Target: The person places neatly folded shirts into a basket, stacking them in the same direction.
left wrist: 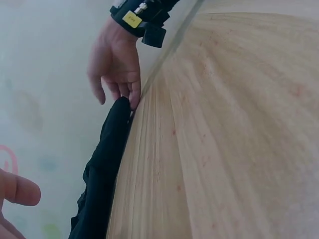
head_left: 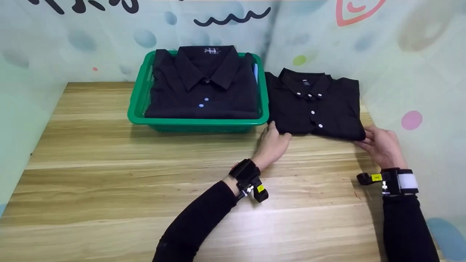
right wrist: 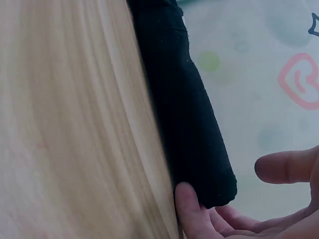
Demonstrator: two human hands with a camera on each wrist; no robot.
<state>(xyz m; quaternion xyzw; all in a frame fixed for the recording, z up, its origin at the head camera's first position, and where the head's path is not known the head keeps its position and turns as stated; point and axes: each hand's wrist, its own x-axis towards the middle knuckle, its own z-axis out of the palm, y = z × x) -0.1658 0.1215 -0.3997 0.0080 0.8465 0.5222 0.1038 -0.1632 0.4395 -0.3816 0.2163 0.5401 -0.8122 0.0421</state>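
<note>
A folded black shirt (head_left: 313,105) with white buttons lies on the wooden table (head_left: 109,182), right of a green basket (head_left: 196,123). My left hand (head_left: 275,135) rests against the shirt's near left corner with its fingers relaxed. At the near right corner my right hand (head_left: 367,139) touches the fabric with straight fingers. The right wrist view has the shirt's edge (right wrist: 184,109) with my right fingers (right wrist: 192,211) under its corner and the thumb (right wrist: 284,167) apart from the cloth. The left wrist view looks along the shirt (left wrist: 107,164) to the right hand (left wrist: 117,69).
The green basket holds another folded black shirt (head_left: 204,87) and stands at the back of the table. Patterned walls (head_left: 411,72) close in behind and on both sides. Bare wooden tabletop stretches across the front and left.
</note>
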